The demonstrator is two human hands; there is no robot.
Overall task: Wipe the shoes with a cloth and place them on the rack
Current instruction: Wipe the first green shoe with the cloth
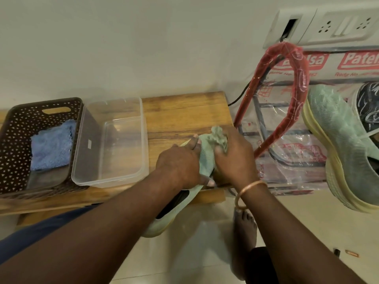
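Shoe [205, 158] overhangs bench [184, 111] near edge, bare wood beyond; I see L hand [180, 165] gripping it, R hand [233, 156] clutching cloth [219, 136]. 3 shoes total: mint shoe [338, 140], dark shoe [367, 107] at rack [301, 74], right.

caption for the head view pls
Left hand holds a mint-green knit shoe on a wooden bench while right hand rubs it with a grey-green cloth

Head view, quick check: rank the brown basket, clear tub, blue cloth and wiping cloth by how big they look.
1. brown basket and clear tub: too alike to rank
2. blue cloth
3. wiping cloth, bunched in the right hand and partly hidden
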